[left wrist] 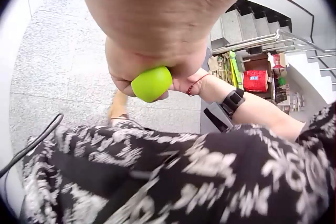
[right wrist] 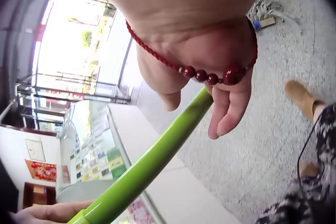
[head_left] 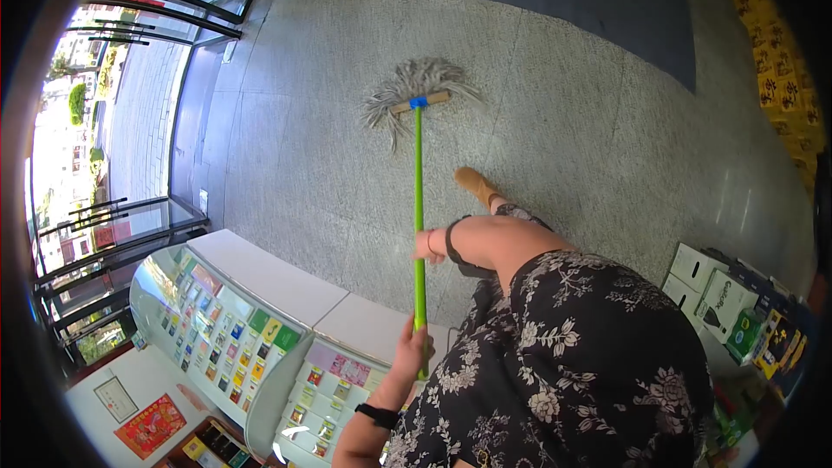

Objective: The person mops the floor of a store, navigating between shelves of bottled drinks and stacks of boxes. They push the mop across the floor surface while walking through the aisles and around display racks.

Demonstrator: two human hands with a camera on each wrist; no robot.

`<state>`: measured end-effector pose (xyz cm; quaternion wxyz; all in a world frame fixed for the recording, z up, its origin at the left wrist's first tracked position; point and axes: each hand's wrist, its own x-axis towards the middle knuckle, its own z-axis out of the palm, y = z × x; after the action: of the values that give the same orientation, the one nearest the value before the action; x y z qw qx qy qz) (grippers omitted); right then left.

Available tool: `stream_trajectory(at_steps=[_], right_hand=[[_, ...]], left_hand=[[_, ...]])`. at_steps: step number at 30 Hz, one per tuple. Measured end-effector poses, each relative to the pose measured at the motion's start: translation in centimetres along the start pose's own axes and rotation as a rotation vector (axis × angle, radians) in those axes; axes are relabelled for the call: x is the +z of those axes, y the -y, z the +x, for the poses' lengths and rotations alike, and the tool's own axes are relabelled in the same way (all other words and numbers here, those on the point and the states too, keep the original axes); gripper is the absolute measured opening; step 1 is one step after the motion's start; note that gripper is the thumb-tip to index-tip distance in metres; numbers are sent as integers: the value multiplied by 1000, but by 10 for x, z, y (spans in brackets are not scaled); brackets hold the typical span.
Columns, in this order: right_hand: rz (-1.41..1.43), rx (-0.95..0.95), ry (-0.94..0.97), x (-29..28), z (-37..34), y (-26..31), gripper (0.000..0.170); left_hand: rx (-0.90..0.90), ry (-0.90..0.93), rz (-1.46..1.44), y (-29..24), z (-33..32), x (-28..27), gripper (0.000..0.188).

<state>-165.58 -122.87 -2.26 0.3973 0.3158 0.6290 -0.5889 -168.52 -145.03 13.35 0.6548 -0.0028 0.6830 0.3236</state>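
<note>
A mop with a green handle (head_left: 419, 173) lies across the middle of the head view. Its grey string head (head_left: 425, 78) is spread on the speckled floor, fixed to a wooden bar by a blue clamp (head_left: 419, 103). My left hand (head_left: 414, 347) grips the handle near its upper end, and the bright green end cap (left wrist: 152, 84) sticks out below that fist in the left wrist view. Further down the shaft, my right hand (head_left: 431, 245) holds it with curled fingers. A red beaded bracelet (right wrist: 210, 77) circles the right wrist.
Glass display counters (head_left: 234, 329) with small packets stand at left, below a white ledge (head_left: 269, 273). Glass doors (head_left: 113, 113) open onto daylight. A dark mat (head_left: 589, 0) lies ahead, boxes (head_left: 724, 303) stand at right. One tan shoe (head_left: 474, 180) is near the mop.
</note>
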Motion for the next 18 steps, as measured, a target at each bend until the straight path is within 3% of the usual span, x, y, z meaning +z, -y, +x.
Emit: stream_trajectory(at_steps=[4, 6, 7, 9, 10, 14, 18], right_hand=[[-115, -88, -292, -126, -8, 43, 35], [-221, 15, -276, -173, 75, 52, 33], [-201, 18, -284, -197, 77, 63, 33], [10, 114, -529, -249, 77, 80, 60], [23, 120, -544, -270, 89, 81, 60], [-194, 144, -349, -358, 148, 105, 38], [-380, 149, -185, -394, 192, 122, 35]], left_hand=[[4, -32, -1, -115, 84, 21, 47], [70, -40, -85, -169, 130, 31, 43], [66, -32, -65, -199, 147, 38, 43], [40, -11, -97, -260, 171, 54, 38], [43, 2, -82, -286, 187, 60, 38], [71, -18, -103, -356, 232, 64, 32], [98, 14, -140, -387, 253, 53, 39]])
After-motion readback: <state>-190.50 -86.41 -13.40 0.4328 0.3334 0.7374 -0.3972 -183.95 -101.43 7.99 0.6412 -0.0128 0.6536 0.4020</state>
